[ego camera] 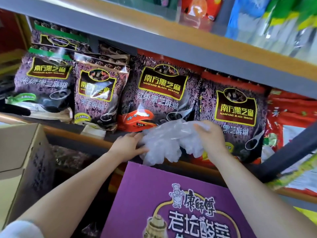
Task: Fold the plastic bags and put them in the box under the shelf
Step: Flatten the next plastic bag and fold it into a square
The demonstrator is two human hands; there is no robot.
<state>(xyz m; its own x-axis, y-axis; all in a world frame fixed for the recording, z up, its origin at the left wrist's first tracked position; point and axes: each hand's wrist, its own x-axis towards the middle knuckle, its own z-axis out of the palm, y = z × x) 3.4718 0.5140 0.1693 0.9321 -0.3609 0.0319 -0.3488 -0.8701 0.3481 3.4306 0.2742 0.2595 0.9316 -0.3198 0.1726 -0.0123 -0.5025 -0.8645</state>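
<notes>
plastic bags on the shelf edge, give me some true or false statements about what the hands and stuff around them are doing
1. Both hands hold the crumpled clear plastic bags. True: the left hand and the right hand grip them from either side.
2. The plastic bags are already neatly folded flat. False: they are a crumpled bunch.
3. A purple box sits just below the hands. True.
4. The shelf behind the bags holds glass bottles. False: it holds purple sesame packets.
5. The right hand is empty. False: its fingers curl over the bags.
</notes>
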